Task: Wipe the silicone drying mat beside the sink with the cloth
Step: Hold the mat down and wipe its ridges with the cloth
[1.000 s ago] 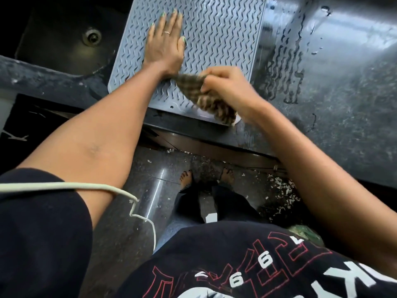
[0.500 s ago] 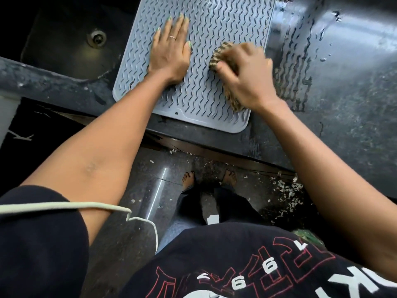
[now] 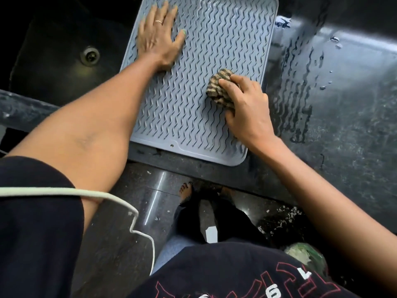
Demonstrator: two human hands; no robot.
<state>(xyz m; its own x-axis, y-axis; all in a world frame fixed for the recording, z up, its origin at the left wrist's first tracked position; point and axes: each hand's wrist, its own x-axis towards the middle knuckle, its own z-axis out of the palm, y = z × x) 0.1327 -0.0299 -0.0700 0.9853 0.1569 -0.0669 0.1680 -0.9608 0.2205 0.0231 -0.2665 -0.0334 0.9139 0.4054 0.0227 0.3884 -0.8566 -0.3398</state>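
Note:
A grey silicone drying mat (image 3: 214,39) with wavy ridges lies on the dark counter, its left part reaching over the sink's edge. My left hand (image 3: 158,36) rests flat on the mat's upper left, fingers spread, a ring on one finger. My right hand (image 3: 245,104) grips a bunched brown striped cloth (image 3: 219,87) and presses it on the mat's right middle. Part of the cloth is hidden under my fingers.
A dark sink (image 3: 53,61) with a round drain (image 3: 90,54) lies left of the mat. The wet black counter (image 3: 343,93) stretches right, with water streaks beside the mat. Below the counter edge are the floor, my feet and scattered debris.
My right hand carried the cloth from the mat's near edge up onto the mat and then back toward its right middle. My left hand stayed pressed flat on the mat.

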